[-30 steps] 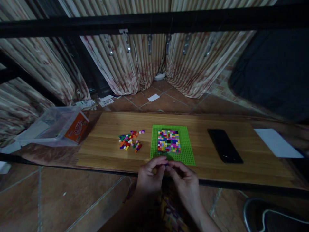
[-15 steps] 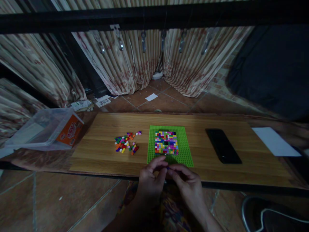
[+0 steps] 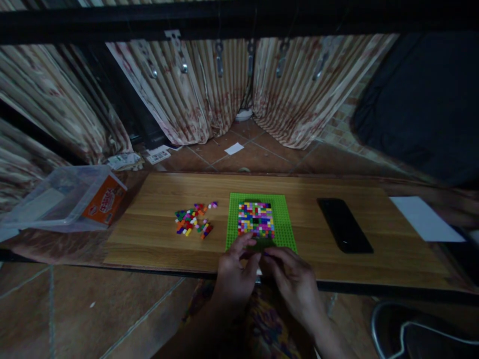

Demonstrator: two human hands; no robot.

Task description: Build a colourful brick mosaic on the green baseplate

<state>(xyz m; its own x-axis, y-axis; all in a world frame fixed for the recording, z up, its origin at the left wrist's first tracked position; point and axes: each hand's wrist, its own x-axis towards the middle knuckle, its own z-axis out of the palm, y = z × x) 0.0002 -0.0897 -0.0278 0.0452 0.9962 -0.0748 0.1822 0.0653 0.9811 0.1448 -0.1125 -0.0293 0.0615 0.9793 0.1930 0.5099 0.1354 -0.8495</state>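
My right hand (image 3: 297, 279) pinches a small dark purple toy brick (image 3: 266, 253) between thumb and fingertips, just in front of the green baseplate (image 3: 286, 229). Close beside it is my left hand (image 3: 237, 267), its fingers curved and its index finger apart from the thumb, with nothing clearly visible between them. Its fingertips cover the near edge of a multicoloured block of bricks (image 3: 256, 217) on the baseplate. Loose bricks (image 3: 189, 219) of many colours lie in a pile to the left.
A wooden board (image 3: 149, 239) carries these things. A black phone-like slab (image 3: 344, 224) lies to the right, with a white sheet (image 3: 424, 219) beyond it. At the left stands a clear plastic box (image 3: 71, 199) with an orange label. Striped curtains (image 3: 209, 94) hang behind.
My hands, together at the purple brick before, have moved slightly apart. The left fingers have risen towards the brick block. The whole view has shifted a little.
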